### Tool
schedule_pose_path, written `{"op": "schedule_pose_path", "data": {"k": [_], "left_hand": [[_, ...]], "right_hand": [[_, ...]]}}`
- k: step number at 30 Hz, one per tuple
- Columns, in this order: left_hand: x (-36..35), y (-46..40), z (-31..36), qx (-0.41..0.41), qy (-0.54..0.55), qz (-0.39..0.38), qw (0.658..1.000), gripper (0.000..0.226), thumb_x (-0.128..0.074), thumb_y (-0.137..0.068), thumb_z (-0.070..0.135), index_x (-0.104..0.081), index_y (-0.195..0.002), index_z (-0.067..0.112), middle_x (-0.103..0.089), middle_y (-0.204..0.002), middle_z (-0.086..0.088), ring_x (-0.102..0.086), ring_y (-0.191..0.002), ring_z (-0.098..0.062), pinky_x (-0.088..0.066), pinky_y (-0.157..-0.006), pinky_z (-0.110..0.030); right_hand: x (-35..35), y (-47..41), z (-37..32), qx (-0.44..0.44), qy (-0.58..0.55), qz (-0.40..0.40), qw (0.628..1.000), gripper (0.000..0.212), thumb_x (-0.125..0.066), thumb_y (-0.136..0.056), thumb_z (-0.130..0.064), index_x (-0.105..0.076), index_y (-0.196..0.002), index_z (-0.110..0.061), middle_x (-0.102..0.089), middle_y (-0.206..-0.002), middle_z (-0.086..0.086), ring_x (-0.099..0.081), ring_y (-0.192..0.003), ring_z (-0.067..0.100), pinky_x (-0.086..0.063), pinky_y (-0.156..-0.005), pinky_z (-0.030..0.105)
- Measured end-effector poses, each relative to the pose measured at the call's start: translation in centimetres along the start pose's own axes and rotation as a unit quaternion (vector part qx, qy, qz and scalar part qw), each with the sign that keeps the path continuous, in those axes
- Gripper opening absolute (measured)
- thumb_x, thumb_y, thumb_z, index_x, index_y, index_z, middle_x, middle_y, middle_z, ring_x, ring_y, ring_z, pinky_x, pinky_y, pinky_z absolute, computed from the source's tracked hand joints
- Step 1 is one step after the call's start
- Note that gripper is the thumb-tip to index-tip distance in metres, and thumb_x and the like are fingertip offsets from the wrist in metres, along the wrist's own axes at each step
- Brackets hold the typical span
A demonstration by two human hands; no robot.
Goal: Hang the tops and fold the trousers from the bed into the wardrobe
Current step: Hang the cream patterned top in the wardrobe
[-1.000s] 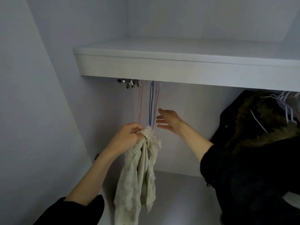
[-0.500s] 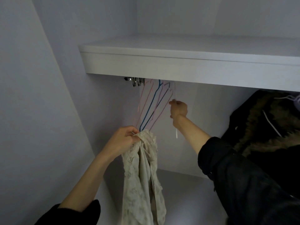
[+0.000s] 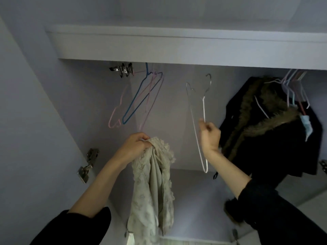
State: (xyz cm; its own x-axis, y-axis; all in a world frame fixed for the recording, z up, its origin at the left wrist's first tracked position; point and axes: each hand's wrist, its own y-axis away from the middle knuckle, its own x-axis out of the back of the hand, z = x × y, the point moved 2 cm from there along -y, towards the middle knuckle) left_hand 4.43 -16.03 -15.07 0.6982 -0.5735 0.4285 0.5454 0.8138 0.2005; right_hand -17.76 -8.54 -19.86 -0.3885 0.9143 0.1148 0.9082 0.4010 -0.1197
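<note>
My left hand (image 3: 134,145) grips the bunched top edge of a pale beige lace top (image 3: 153,188), which hangs down inside the wardrobe. My right hand (image 3: 209,135) holds a thin white wire hanger (image 3: 198,121) by one of its arms. The hanger is off the rail, its hook pointing up below the shelf (image 3: 177,46). Blue and pink empty hangers (image 3: 141,101) swing tilted on the rail at the left, just above my left hand.
A black coat with a brown fur trim (image 3: 269,124) hangs at the right, with several more hangers (image 3: 293,89) and a blue face mask (image 3: 307,126) by it. Door hinges (image 3: 87,165) sit on the left wall. The wardrobe's white floor (image 3: 194,200) lies below.
My right hand has pulled the white hanger off the rail and brought it down and to the right. The blue and pink hangers swung to a tilt. The view tipped upward.
</note>
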Motion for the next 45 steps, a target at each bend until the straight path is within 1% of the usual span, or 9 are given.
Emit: {"op": "schedule_pose_path", "data": {"k": [5, 7, 12, 17, 21, 25, 33, 37, 45], "left_hand": [[-2.2, 0.1, -0.1, 0.023, 0.022, -0.008, 0.999, 0.010, -0.055, -0.087, 0.002, -0.062, -0.088, 0.008, -0.062, -0.087, -0.008, -0.058, -0.082, -0.019, -0.042, -0.066, -0.022], [-3.1, 0.0, -0.1, 0.033, 0.023, -0.018, 0.999, 0.010, -0.055, -0.087, 0.002, -0.062, -0.086, 0.009, -0.061, -0.085, -0.008, -0.057, -0.080, -0.019, -0.042, -0.065, -0.022], [-4.3, -0.6, -1.3, 0.060, 0.030, 0.001, 0.998, 0.011, -0.053, -0.089, 0.002, -0.061, -0.096, 0.007, -0.059, -0.090, -0.009, -0.055, -0.080, -0.019, -0.040, -0.058, -0.020], [-4.7, -1.6, -2.6, 0.081, 0.017, 0.050, 0.995, 0.010, -0.049, -0.091, 0.003, -0.057, -0.089, 0.007, -0.056, -0.093, -0.011, -0.053, -0.074, -0.019, -0.041, -0.054, -0.022], [-4.8, -2.4, -2.6, 0.041, -0.030, 0.071, 0.996, 0.011, -0.047, -0.092, 0.004, -0.055, -0.098, 0.008, -0.054, -0.093, -0.011, -0.051, -0.084, -0.022, -0.036, -0.070, -0.027], [-5.6, -2.8, -1.8, -0.015, -0.092, 0.048, 0.995, 0.006, -0.050, -0.092, 0.011, -0.056, -0.089, 0.011, -0.057, -0.087, -0.005, -0.054, -0.085, -0.023, -0.038, -0.072, -0.026], [-5.3, -3.4, 0.1, -0.085, -0.175, 0.085, 0.977, 0.014, -0.051, -0.093, 0.013, -0.060, -0.101, 0.005, -0.058, -0.089, -0.005, -0.051, -0.080, -0.019, -0.034, -0.068, -0.024], [-4.4, -3.9, -0.1, -0.071, -0.189, 0.118, 0.972, 0.018, -0.051, -0.093, 0.015, -0.061, -0.105, 0.006, -0.063, -0.102, -0.012, -0.057, -0.091, -0.027, -0.038, -0.073, -0.026], [-5.0, -4.0, 2.0, -0.093, -0.184, 0.124, 0.971, 0.017, -0.051, -0.094, 0.018, -0.061, -0.105, 0.010, -0.060, -0.095, -0.005, -0.056, -0.087, -0.023, -0.037, -0.071, -0.026]], "right_hand": [[5.4, 0.8, 1.9, -0.097, -0.050, -0.062, 0.992, 0.030, -0.062, -0.089, -0.035, -0.052, -0.076, -0.011, -0.046, -0.054, 0.003, -0.043, -0.048, 0.014, -0.045, -0.051, 0.027], [6.8, 0.4, 3.1, -0.162, -0.022, -0.087, 0.983, 0.025, -0.060, -0.091, -0.033, -0.056, -0.083, -0.009, -0.042, -0.057, 0.001, -0.038, -0.045, 0.009, -0.036, -0.044, 0.018], [9.8, 0.7, 5.7, -0.175, 0.086, -0.094, 0.976, 0.036, -0.049, -0.097, -0.029, -0.062, -0.071, -0.009, -0.040, -0.057, -0.004, -0.037, -0.046, 0.004, -0.027, -0.043, 0.015], [11.5, 1.5, 5.2, -0.129, 0.098, -0.113, 0.980, 0.038, -0.046, -0.099, -0.024, -0.053, -0.063, -0.015, -0.054, -0.073, 0.008, -0.047, -0.072, 0.016, -0.033, -0.064, 0.021], [13.1, 2.1, 5.1, -0.103, 0.144, -0.129, 0.976, 0.038, -0.045, -0.099, -0.028, -0.054, -0.065, -0.014, -0.055, -0.078, 0.018, -0.052, -0.081, 0.026, -0.040, -0.076, 0.033], [12.4, 3.0, 4.7, -0.072, 0.168, -0.158, 0.970, 0.038, -0.046, -0.098, -0.027, -0.053, -0.062, -0.018, -0.054, -0.071, 0.013, -0.049, -0.069, 0.019, -0.036, -0.066, 0.027], [11.4, 3.2, 1.8, 0.016, 0.188, -0.138, 0.972, 0.032, -0.045, -0.099, -0.023, -0.061, -0.079, -0.005, -0.058, -0.073, 0.001, -0.051, -0.075, 0.017, -0.038, -0.075, 0.030], [12.4, 2.6, 2.0, 0.012, 0.215, -0.130, 0.968, 0.036, -0.045, -0.099, -0.024, -0.052, -0.065, -0.013, -0.042, -0.054, -0.010, -0.039, -0.055, 0.008, -0.032, -0.064, 0.027], [10.7, 2.5, 0.3, 0.078, 0.281, -0.122, 0.949, 0.038, -0.045, -0.098, -0.030, -0.063, -0.078, -0.004, -0.068, -0.079, 0.009, -0.059, -0.085, 0.034, -0.044, -0.078, 0.039]]}}
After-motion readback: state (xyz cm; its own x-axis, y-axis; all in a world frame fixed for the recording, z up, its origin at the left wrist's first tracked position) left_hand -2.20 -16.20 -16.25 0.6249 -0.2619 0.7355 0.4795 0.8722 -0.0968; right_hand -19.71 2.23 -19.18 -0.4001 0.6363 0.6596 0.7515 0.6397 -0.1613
